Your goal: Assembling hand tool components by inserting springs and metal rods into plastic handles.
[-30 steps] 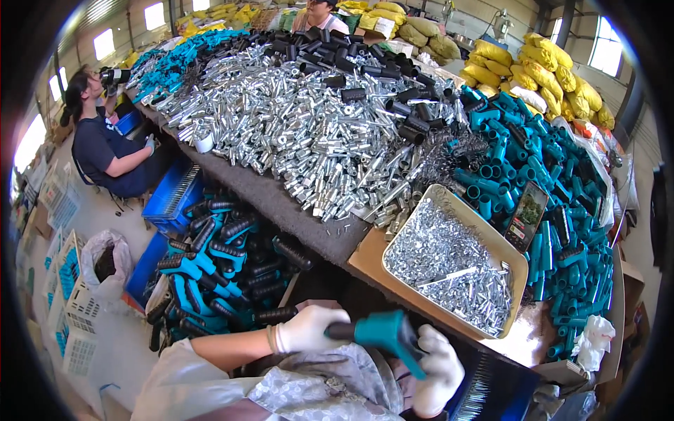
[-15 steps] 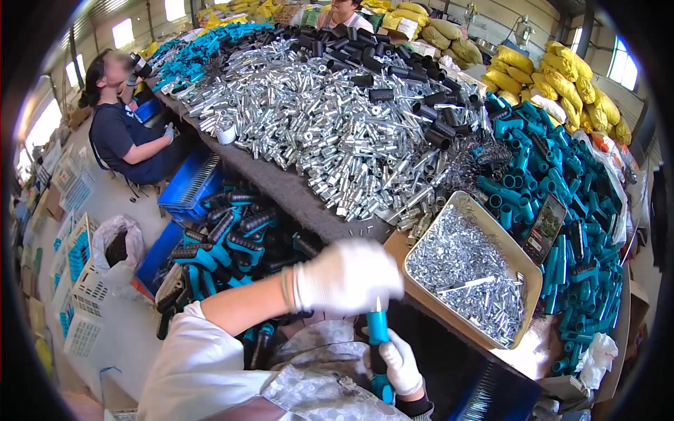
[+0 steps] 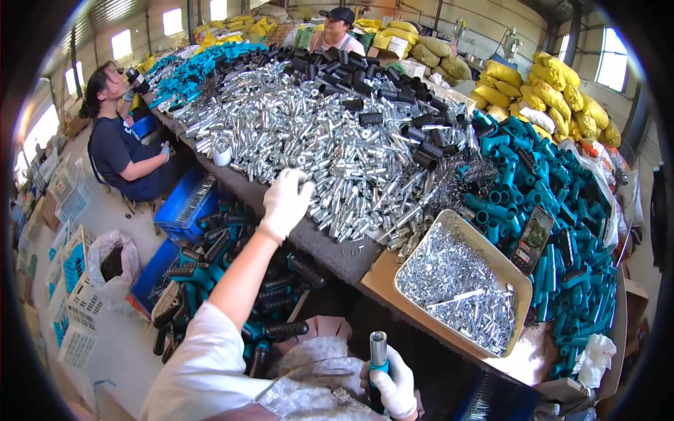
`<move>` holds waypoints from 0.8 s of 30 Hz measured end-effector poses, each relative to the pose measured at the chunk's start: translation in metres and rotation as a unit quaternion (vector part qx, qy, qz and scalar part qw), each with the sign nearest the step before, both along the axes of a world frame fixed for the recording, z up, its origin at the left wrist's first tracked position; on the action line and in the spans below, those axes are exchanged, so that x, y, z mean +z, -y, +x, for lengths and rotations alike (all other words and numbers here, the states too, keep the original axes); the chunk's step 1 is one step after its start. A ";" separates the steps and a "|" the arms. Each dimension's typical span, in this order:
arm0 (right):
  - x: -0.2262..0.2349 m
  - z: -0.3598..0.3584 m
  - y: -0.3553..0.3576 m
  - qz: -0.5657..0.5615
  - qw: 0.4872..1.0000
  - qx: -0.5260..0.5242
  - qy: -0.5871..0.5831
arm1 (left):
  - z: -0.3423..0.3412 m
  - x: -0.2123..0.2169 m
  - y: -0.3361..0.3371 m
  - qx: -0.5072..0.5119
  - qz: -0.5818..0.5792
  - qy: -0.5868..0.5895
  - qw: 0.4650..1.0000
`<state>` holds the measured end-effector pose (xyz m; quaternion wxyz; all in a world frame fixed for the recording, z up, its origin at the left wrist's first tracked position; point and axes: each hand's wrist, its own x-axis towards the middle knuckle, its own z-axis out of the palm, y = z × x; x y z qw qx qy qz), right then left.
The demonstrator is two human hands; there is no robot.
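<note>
Head view: left hand open, reaching onto silver tubes on the surface; right hand grips teal-handled metal tube upright

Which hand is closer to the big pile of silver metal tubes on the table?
Left. The left hand reaches over the near edge of the silver tube pile. The right hand stays low by the person's lap, holding a teal-handled part, well short of it.
</note>
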<state>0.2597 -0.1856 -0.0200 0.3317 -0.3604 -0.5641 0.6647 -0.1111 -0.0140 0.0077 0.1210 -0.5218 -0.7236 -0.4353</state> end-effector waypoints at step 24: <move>0.014 -0.021 0.008 0.413 0.831 -0.009 0.372 | 0.130 -0.008 0.190 -0.402 -0.239 0.232 0.853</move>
